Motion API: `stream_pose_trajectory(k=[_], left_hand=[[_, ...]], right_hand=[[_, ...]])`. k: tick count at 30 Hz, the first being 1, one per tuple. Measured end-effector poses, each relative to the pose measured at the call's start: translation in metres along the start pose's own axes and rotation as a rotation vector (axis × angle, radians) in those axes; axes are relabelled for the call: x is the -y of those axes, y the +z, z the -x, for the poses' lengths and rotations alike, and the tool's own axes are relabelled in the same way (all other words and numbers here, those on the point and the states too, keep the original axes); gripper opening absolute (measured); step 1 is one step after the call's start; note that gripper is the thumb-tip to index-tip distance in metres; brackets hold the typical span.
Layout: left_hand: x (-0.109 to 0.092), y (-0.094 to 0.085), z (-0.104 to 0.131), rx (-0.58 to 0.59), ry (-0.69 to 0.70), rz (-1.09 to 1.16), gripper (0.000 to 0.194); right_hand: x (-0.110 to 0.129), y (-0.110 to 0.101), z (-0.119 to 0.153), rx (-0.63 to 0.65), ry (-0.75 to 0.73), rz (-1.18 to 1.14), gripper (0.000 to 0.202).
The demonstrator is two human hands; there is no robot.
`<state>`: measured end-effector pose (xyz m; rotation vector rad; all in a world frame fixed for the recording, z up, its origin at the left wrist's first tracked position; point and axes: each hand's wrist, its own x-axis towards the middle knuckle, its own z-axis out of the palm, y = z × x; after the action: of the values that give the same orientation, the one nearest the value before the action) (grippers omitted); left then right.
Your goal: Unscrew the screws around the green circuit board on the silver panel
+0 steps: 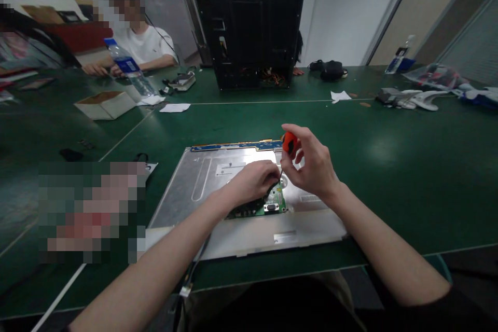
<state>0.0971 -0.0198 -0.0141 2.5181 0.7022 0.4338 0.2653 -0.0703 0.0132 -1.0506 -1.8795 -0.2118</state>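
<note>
A flat silver display panel (179,187) lies on the green table, with a blue circuit strip (233,147) along its far edge. On the panel sits a green circuit board (278,198) with a metal connector. My right hand (311,163) is closed around the orange and black handle of a screwdriver (288,142), whose shaft points down at the board. My left hand (259,179) is over the board with its fingers pinched near the shaft's tip; what they hold, if anything, is hidden.
Behind the panel stands a large black casing (252,36). A white box (105,105), a bottle (130,68) and paper scraps (175,108) lie back left, where a person (140,44) sits. White gloves (412,98) rest back right. A cable (190,277) hangs over the near edge.
</note>
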Motion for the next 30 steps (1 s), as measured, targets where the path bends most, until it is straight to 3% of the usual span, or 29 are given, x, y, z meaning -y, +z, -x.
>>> stream_pose_trajectory(k=[10, 20, 30], left_hand=[[0.0042, 0.0031, -0.0027, 0.031, 0.003, -0.061, 0.016], [0.0016, 0.0008, -0.0013, 0.016, 0.026, -0.048, 0.016], [0.0088, 0.0046, -0.0018, 0.015, 0.032, -0.096, 0.015]], right_hand=[[-0.0025, -0.0048, -0.0018, -0.02, -0.009, 0.052, 0.034], [0.0003, -0.0027, 0.0002, -0.063, -0.038, 0.044, 0.049], [-0.0002, -0.0006, -0.0027, -0.089, -0.089, 0.008, 0.038]])
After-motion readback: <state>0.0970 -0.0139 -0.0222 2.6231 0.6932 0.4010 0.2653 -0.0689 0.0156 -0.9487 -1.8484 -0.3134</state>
